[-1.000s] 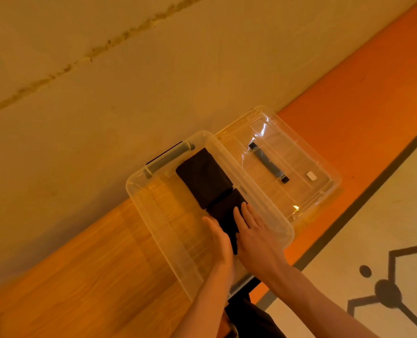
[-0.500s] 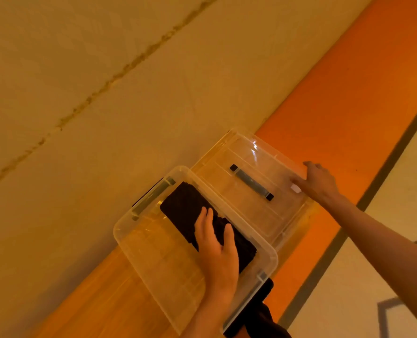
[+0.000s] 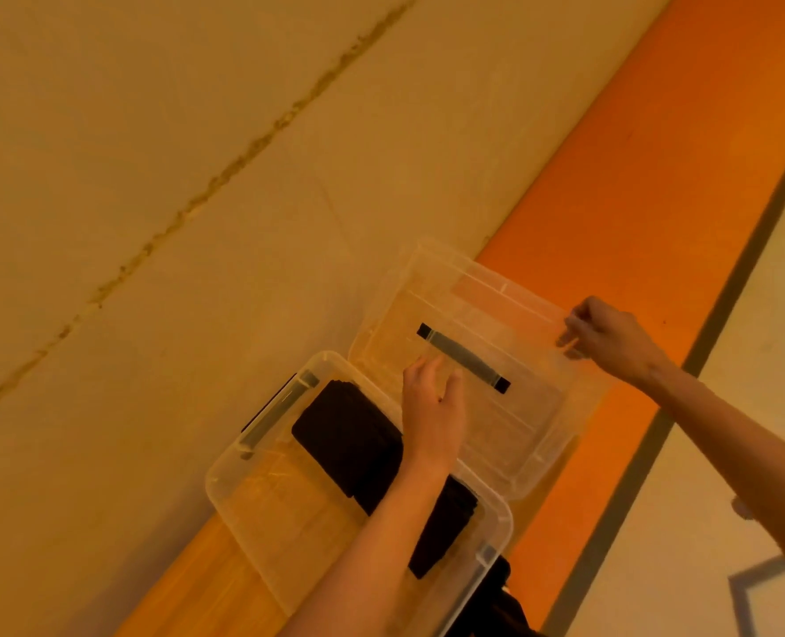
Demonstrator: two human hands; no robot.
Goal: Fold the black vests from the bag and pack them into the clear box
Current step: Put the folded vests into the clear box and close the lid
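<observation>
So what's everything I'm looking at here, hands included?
clear box: one, transparent, open, on the bench
folded vests: two bundles, black, inside the box
lid: one, clear with a dark handle strip, right of the box
black cloth: one, by the box's near corner
bench: one, orange, along the wall
left hand: one, over the lid's near edge, grip unclear
right hand: one, pinches the lid's far edge
</observation>
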